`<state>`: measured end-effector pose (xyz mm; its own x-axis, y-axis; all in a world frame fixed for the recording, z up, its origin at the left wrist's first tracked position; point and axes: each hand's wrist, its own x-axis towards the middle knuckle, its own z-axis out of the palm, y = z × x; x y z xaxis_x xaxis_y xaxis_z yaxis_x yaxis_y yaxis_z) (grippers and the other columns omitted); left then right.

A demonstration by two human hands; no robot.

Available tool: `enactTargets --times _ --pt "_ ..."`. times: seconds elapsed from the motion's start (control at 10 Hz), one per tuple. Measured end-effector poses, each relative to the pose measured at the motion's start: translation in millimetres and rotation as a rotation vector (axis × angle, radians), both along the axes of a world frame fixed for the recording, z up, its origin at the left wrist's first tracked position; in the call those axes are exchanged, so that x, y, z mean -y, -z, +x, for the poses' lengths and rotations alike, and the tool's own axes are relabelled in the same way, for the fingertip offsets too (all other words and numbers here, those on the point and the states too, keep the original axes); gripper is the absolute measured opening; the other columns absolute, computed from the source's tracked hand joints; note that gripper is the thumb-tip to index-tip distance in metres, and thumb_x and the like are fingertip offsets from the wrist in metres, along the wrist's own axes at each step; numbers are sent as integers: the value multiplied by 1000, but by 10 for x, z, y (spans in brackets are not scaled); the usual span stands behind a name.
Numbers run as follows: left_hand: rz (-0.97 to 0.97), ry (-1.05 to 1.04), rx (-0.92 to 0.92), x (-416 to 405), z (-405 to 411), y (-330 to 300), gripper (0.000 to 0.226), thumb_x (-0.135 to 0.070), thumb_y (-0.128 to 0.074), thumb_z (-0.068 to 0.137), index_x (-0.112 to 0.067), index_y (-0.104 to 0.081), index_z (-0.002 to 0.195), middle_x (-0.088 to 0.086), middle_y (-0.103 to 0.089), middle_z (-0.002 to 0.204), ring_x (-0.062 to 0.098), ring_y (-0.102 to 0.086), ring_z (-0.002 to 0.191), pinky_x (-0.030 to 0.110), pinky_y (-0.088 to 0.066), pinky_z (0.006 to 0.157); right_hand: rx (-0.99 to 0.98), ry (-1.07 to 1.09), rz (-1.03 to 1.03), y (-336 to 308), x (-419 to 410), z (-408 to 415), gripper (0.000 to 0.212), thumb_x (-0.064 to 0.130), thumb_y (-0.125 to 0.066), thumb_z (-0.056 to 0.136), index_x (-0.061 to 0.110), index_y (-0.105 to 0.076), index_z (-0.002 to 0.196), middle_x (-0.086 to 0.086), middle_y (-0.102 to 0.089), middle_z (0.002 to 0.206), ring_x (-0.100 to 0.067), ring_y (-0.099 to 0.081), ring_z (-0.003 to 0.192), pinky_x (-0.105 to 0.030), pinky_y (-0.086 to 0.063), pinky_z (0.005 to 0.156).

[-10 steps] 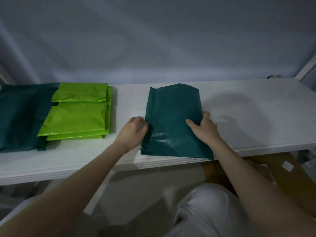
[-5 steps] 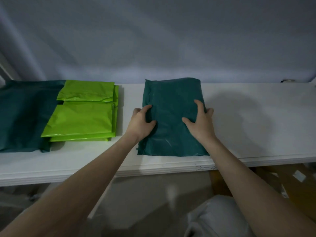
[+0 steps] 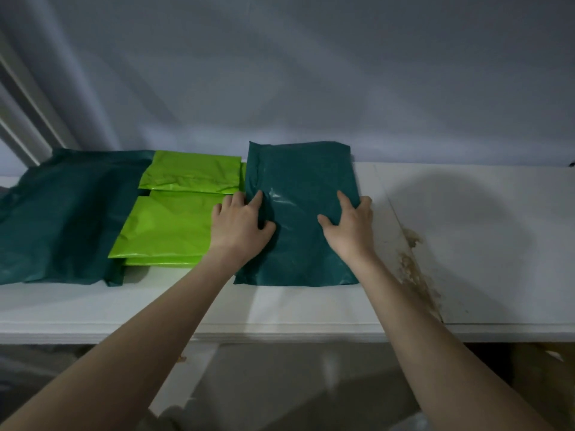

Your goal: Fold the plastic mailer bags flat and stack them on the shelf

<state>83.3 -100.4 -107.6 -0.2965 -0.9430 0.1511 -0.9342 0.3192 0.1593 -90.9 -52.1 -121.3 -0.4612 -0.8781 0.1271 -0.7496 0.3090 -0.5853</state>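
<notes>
A folded dark green mailer bag [image 3: 298, 188] lies flat on the white shelf [image 3: 311, 309], its left edge against the lime stack. My left hand [image 3: 239, 225] grips its left edge, thumb on top and fingers spread over the edge. My right hand [image 3: 350, 225] holds its right edge, with the forefinger and thumb flat on top and the other fingers over the side. To the left lies a stack of folded lime green mailer bags [image 3: 174, 222]. Further left, a larger dark green bag [image 3: 62, 213] lies spread out, partly under the lime stack.
A brown stain or chipped patch [image 3: 417, 275] runs along a seam of the shelf, right of the bag. A grey-blue wall [image 3: 311, 73] closes off the back of the shelf. Below the front edge is dim floor clutter.
Both hands have slid the dark green bag back and to the left, until it meets the lime stack. The view has moved closer to the shelf.
</notes>
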Motion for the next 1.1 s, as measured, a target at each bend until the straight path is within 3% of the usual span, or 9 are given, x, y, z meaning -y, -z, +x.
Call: enactTargets --times 0.2,0.3,0.4,0.6,0.7,0.9,1.1 --pt "-114 15 55 98 22 79 56 -50 -34 86 -20 -54 129 10 -37 140 27 -25 136 44 -12 115 -147 29 149 33 73 -5 61 45 -44 90 25 -28 145 -10 -14 149 -31 -17 134 -47 -27 105" --pt "-91 50 33 104 -9 135 60 -49 -26 87 -15 -54 127 6 -34 147 22 -16 143 46 -1 116 -279 -31 128 34 85 -16 56 44 -42 91 22 -33 141 -3 -6 156 -28 -4 142 -56 -15 110" --pt "-58 69 59 105 -34 211 54 -46 -28 94 -12 -41 135 2 -31 151 18 -11 145 47 3 116 -295 -150 121 71 108 10 56 36 -33 96 22 -19 148 2 -7 158 -20 -4 145 -54 -10 114" --pt "-40 58 103 89 -48 276 54 -45 -21 97 -14 -34 139 2 -25 155 17 -9 146 49 1 117 -237 -199 215 167 108 27 56 45 -16 99 28 -1 151 5 3 159 -16 3 146 -53 -2 116" --pt "-74 52 128 46 -49 252 57 -48 -17 97 -15 -35 140 3 -13 158 18 -2 146 49 2 116 -258 -187 239 128 105 36 57 46 -16 99 26 -1 151 4 4 159 -18 6 146 -54 0 115" --pt "-143 4 60 -40 -87 14 61 -51 -13 96 -21 -13 150 2 5 159 17 12 145 47 10 115 -291 -142 133 -117 -22 140 59 43 -25 100 21 -5 151 3 3 159 -19 4 147 -52 -3 116" --pt "-278 72 -49 -351 -53 -242 74 -53 -5 86 -18 -26 147 3 -9 158 20 -3 147 49 -4 116 -272 -100 -50 -506 -349 88 56 39 -29 99 18 -16 150 2 -8 159 -19 -6 146 -50 -8 115"
